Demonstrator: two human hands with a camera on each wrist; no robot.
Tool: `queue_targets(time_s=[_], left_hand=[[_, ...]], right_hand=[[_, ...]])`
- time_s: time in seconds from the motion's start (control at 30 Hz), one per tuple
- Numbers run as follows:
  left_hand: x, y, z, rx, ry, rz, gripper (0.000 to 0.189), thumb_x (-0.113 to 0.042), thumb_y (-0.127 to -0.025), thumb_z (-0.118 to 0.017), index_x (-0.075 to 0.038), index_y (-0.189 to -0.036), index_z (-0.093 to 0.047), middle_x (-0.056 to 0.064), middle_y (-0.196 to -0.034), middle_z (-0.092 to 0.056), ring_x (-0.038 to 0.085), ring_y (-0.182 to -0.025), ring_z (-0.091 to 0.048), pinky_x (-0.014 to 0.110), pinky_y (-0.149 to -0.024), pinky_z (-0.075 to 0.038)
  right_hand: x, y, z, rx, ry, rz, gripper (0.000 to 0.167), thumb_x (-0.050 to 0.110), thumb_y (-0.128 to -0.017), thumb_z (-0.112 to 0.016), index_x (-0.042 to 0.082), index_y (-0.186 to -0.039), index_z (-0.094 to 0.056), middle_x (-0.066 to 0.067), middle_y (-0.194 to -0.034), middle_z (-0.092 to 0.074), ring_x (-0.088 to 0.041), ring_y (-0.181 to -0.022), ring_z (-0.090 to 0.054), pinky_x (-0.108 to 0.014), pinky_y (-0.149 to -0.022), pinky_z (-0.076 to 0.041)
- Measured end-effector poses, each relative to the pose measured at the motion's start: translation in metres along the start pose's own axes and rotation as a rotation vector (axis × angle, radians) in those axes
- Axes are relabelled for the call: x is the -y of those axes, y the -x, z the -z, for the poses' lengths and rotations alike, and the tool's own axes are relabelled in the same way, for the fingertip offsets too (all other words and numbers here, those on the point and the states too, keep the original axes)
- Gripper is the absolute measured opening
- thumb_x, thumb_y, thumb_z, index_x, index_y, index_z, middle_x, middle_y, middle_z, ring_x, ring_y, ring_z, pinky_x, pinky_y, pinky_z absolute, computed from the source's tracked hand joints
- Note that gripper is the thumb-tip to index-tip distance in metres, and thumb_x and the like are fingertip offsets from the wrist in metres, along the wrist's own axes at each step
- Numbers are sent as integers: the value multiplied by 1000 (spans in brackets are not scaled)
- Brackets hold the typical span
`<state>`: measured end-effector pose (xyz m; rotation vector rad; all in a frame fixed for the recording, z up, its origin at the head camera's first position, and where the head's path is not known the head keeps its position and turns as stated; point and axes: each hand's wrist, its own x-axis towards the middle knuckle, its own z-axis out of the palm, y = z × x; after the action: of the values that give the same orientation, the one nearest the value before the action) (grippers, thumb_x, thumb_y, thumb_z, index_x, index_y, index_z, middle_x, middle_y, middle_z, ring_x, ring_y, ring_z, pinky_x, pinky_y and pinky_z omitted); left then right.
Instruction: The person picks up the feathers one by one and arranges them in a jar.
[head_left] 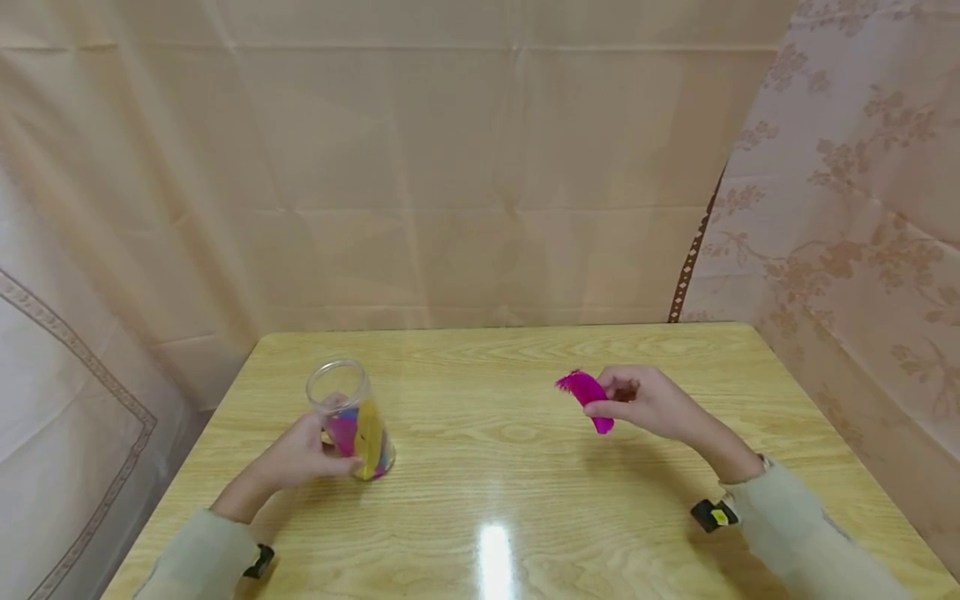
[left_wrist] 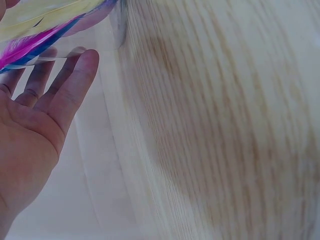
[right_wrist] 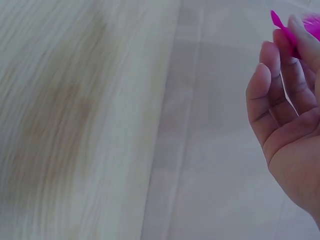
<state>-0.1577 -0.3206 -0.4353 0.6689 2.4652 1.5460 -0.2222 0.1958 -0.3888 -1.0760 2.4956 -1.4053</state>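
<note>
A clear glass jar [head_left: 351, 419] stands on the left of the wooden table [head_left: 517, 467], with pink, yellow and blue feathers inside. My left hand [head_left: 307, 454] holds the jar's side, fingers wrapped behind the glass. In the left wrist view the fingers [left_wrist: 65, 90] press on the clear jar [left_wrist: 55, 30], the feathers showing through it. My right hand [head_left: 645, 402] pinches a magenta feather [head_left: 587, 395] a little above the right half of the table. In the right wrist view the curled fingers [right_wrist: 280, 90] hold the magenta feather [right_wrist: 287, 32] at the top right edge.
A beige cloth backdrop [head_left: 450, 167] hangs behind the table and a floral curtain [head_left: 862, 208] to the right. Black wrist straps [head_left: 712, 515] show on both sleeves. A light glare [head_left: 495, 550] lies on the table's near middle.
</note>
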Motion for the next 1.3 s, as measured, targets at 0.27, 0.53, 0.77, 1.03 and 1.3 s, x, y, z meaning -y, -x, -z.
queue_targets(time_s=[0.27,0.53,0.77,1.03,1.3], left_hand=[[2,-1,0,0,-10,7,64,-7,-81,-85,-8,-134,-49,17,-124,-57,34,-108,-63,36,-76,-61],[0,0,2,4,-4,7,62,-7,-82,-85,-8,-133,-50,17,-124,-56,35,-108,-64,36,-77,-61],[1,0,2,7,-7,3,62,-7,-82,-85,-8,-133,-50,17,-124,-56,33,-108,-64,35,-78,-61],[2,1,2,8,1,-21,61,-6,-82,-84,-7,-132,-50,16,-121,-57,28,-105,-65,37,-76,-61],[1,1,1,12,3,-21,59,-5,-82,-84,-8,-130,-51,16,-120,-57,28,-104,-66,37,-76,-62]], right_hand=[[12,-15,-9,14,-136,-26,6,10,-92,-76,10,-91,-70,-4,-79,-71,-19,-66,-64,-29,-57,-55],[31,-36,-19,-22,-145,-70,8,15,-93,-76,11,-91,-69,-6,-88,-72,-26,-73,-65,-31,-63,-56],[47,-55,-34,-21,-207,-37,11,14,-93,-76,9,-97,-68,-8,-91,-72,-29,-76,-65,-35,-66,-58],[65,-75,-52,17,-296,8,19,12,-91,-77,7,-106,-67,-10,-91,-70,-31,-75,-63,-30,-62,-55],[81,-94,-69,66,-339,56,23,12,-91,-78,8,-111,-68,-9,-94,-71,-35,-76,-63,-31,-62,-55]])
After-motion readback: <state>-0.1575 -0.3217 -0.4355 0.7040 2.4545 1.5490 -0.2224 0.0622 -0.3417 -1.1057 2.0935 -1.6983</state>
